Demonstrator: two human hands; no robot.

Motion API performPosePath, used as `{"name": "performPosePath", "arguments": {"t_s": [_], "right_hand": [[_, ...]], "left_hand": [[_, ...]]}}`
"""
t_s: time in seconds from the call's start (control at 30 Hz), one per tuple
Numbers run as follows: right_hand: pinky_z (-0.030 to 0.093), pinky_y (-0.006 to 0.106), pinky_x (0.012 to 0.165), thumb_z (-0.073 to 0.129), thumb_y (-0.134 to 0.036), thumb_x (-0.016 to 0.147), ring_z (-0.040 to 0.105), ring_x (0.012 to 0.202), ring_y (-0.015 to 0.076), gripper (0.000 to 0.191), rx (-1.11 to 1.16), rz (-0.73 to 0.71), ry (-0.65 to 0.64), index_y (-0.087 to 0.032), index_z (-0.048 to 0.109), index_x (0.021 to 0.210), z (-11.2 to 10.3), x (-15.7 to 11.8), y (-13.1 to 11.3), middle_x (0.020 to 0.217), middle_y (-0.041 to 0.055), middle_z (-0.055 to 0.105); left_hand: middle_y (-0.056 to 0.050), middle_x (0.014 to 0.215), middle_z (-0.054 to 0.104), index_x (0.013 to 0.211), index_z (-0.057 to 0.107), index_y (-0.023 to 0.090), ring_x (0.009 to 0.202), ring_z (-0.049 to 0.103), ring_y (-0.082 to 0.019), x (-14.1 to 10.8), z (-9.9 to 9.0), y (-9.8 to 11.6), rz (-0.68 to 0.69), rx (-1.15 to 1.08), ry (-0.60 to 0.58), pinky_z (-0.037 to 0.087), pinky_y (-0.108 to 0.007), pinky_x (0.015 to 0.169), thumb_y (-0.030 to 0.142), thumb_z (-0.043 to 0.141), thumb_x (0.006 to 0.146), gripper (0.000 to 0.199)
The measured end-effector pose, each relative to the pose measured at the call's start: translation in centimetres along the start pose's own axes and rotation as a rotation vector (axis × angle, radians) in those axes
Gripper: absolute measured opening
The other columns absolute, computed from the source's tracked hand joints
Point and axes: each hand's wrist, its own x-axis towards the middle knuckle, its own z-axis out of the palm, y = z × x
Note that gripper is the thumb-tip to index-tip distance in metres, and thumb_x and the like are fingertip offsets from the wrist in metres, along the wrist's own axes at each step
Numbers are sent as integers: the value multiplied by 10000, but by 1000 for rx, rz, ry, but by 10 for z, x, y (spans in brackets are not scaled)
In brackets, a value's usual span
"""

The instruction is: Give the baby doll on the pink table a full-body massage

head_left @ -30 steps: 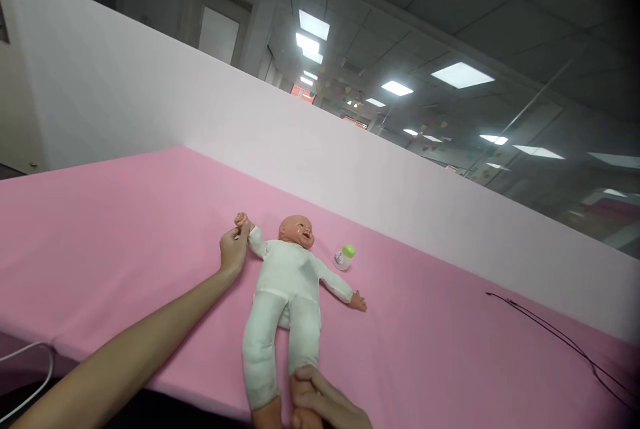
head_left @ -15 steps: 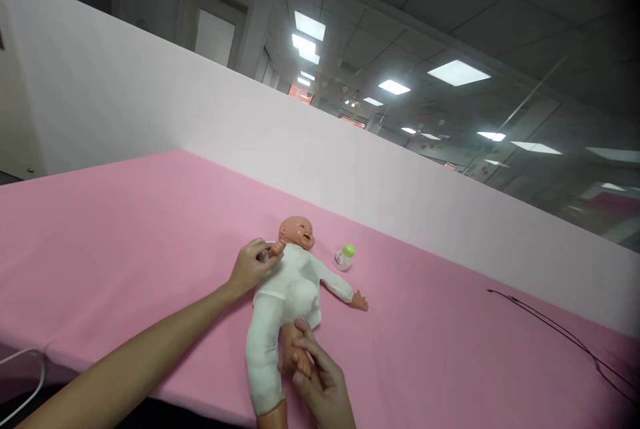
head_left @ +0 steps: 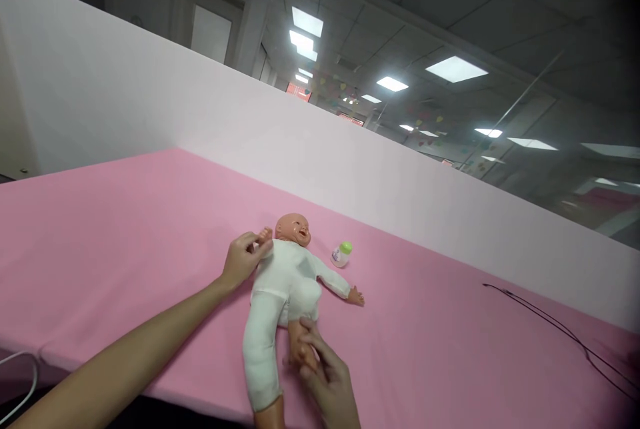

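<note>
A baby doll in a white suit lies on its back on a pink-covered table, its head toward the wall. My left hand is closed around the doll's arm beside its head, with the small doll hand showing above my fingers. Lower down, my right hand grips the doll's bare foot, that leg being bent up. The other leg stretches toward the table's near edge. Out to the right lies the doll's other arm, palm open. A small bottle with a green cap is near the doll's head.
A white partition wall borders the far side of the table. Thin black cables lie on the right part of the cloth. A white cable hangs at the lower left edge.
My left hand has moved the doll's arm outward and up, away from its chest. My right hand has shifted slightly right with the foot. The view has tilted slightly.
</note>
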Motion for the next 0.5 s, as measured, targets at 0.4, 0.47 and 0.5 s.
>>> {"name": "performPosePath", "arguments": {"t_s": [0.4, 0.47, 0.5], "right_hand": [[491, 506, 1072, 927, -557, 623, 620, 1282, 384, 490, 159, -4, -205, -274, 809, 1005, -8, -8, 19, 1321, 158, 695], [544, 482, 984, 919, -550, 640, 700, 1131, 358, 452, 155, -23, -321, -305, 817, 1006, -15, -18, 13, 1230, 134, 727], [552, 468, 960, 910, -549, 656, 716, 1078, 341, 431, 139, -26, -370, -317, 821, 1008, -16, -21, 10, 1193, 121, 735]], "left_hand": [[38, 638, 470, 659, 599, 188, 600, 428, -126, 3, 4, -7, -102, -54, -31, 341, -263, 590, 489, 683, 892, 389], [44, 614, 420, 631, 530, 194, 590, 403, -126, 8, 4, -12, -208, -124, 74, 313, -264, 565, 548, 648, 903, 462], [46, 606, 398, 628, 505, 198, 583, 389, -125, 9, 4, -14, -243, -140, 115, 299, -264, 555, 565, 630, 911, 479]]}}
